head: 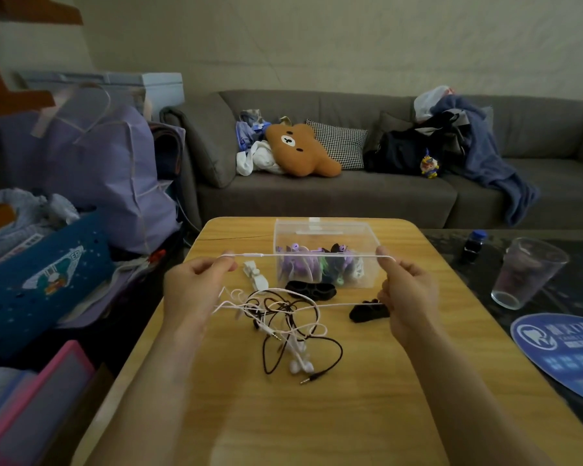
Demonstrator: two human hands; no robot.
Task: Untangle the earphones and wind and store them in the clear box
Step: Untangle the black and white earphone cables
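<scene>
Behind the wooden worktop runs a grey sofa. Toward the sofa end of the worktop stands the clear box, holding coloured clips. Just before the box, left hand and right hand each pinch the white earphone cable between curled fingers, stretched taut. Nearer the person, tangled earphones lie heaped.
</scene>
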